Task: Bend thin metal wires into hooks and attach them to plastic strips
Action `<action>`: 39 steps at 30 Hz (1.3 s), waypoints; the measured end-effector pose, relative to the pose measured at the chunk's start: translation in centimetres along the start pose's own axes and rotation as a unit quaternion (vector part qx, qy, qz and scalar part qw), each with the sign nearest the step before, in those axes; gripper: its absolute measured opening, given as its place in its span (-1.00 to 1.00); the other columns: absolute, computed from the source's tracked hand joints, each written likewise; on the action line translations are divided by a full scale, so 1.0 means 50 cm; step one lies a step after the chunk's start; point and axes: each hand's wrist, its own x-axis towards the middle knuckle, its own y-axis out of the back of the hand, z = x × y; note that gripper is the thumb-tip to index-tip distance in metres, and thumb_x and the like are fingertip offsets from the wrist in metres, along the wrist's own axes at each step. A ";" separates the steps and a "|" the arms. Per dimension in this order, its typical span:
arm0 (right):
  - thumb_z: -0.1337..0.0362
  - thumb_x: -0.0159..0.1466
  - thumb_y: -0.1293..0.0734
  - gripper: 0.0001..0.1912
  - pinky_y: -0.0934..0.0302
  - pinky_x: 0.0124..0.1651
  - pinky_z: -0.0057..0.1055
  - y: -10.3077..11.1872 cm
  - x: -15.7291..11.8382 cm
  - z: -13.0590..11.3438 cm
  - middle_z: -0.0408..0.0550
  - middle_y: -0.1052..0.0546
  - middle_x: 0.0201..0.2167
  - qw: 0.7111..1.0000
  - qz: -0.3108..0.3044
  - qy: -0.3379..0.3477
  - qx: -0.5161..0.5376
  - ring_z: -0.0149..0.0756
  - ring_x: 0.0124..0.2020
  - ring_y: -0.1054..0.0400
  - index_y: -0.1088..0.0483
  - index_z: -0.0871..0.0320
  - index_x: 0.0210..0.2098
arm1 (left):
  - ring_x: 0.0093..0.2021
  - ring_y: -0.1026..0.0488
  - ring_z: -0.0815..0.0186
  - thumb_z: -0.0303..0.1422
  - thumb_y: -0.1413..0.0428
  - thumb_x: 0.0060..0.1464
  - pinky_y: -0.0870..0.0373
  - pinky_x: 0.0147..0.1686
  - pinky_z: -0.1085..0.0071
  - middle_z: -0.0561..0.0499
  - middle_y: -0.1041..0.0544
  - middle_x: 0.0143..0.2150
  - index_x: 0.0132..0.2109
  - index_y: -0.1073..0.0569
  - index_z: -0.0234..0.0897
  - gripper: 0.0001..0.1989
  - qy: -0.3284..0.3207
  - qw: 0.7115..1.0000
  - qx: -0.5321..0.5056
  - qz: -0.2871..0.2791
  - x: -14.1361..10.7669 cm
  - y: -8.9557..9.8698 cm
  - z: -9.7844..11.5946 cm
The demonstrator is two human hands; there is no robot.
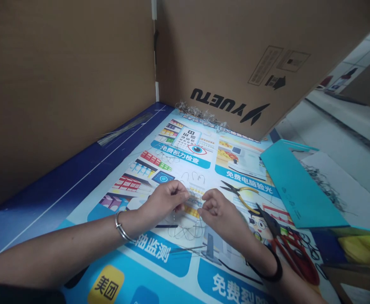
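Wire (195, 196): thin strands, roughly crosswise, between my left hand (175, 197), nearer, and right hand (215, 209).
Left: thumb and finger pinched on it.
Right: fingers curled, I can't tell their grip.
Pliers (237, 190): splayed on the desk (77, 202), past my right.

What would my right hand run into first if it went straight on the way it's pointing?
Your right hand points toward your left hand, so probably that; thin wire shows in the gap between them and might be touched first, though depth there is unclear.
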 end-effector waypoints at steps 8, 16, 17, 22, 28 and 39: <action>0.23 0.13 -0.25 -0.87 -0.01 -0.54 -0.50 0.008 0.001 -0.008 -0.29 -0.30 -0.60 1.000 0.000 0.004 -0.010 -0.45 -0.59 -0.19 -0.23 0.07 -0.32 | -0.53 -0.36 0.43 -0.25 -0.10 0.03 -0.27 -0.46 0.47 0.08 -0.43 -0.57 -0.41 -0.32 -0.31 -0.79 0.010 1.000 0.017 -0.024 0.007 0.009 0.003; 0.25 0.10 -0.25 -0.89 -0.01 -0.54 -0.49 0.003 0.004 -0.016 -0.29 -0.30 -0.61 1.000 -0.001 -0.012 -0.002 -0.44 -0.59 -0.19 -0.24 0.07 -0.36 | -0.46 -0.32 0.44 -0.29 -0.07 0.06 -0.22 -0.42 0.50 0.09 -0.42 -0.50 -0.44 -0.40 -0.32 -0.80 -0.053 0.989 0.132 -0.032 0.012 0.023 0.004; 0.25 0.10 -0.25 -0.90 -0.01 -0.54 -0.49 0.002 0.005 -0.017 -0.29 -0.30 -0.61 1.000 -0.003 -0.014 0.004 -0.44 -0.59 -0.19 -0.24 0.07 -0.37 | -0.46 -0.31 0.44 -0.29 -0.06 0.06 -0.21 -0.43 0.50 0.09 -0.41 -0.50 -0.43 -0.41 -0.31 -0.81 -0.062 0.986 0.154 -0.033 0.013 0.025 0.003; 0.26 0.10 -0.25 -0.94 -0.02 -0.53 -0.49 0.004 0.008 -0.018 -0.27 -0.31 -0.60 1.000 -0.009 -0.013 0.020 -0.44 -0.57 -0.18 -0.26 0.09 -0.41 | -0.44 -0.32 0.41 -0.31 -0.01 0.10 -0.19 -0.43 0.49 0.09 -0.42 -0.50 -0.40 -0.42 -0.30 -0.80 -0.095 0.969 0.223 -0.042 0.010 0.024 0.001; 0.29 0.09 -0.26 -0.95 -0.01 -0.53 -0.50 0.005 0.007 -0.023 -0.26 -0.30 -0.61 0.999 -0.019 -0.013 0.045 -0.45 -0.57 -0.16 -0.26 0.11 -0.45 | -0.33 -0.36 0.36 -0.32 -0.05 0.08 -0.25 -0.29 0.44 0.05 -0.45 -0.45 -0.45 -0.45 -0.27 -0.80 -0.162 0.955 0.248 -0.021 0.012 0.020 0.001; 0.27 0.12 -0.24 -0.85 0.05 -0.57 -0.51 0.001 0.008 -0.011 -0.33 -0.20 -0.66 0.999 -0.021 0.005 0.050 -0.48 -0.63 -0.06 -0.28 0.07 -0.28 | -0.29 -0.37 0.33 -0.31 -0.04 0.09 -0.29 -0.26 0.39 0.04 -0.49 -0.40 -0.39 -0.49 -0.24 -0.82 -0.167 0.959 0.229 -0.012 0.012 0.017 -0.002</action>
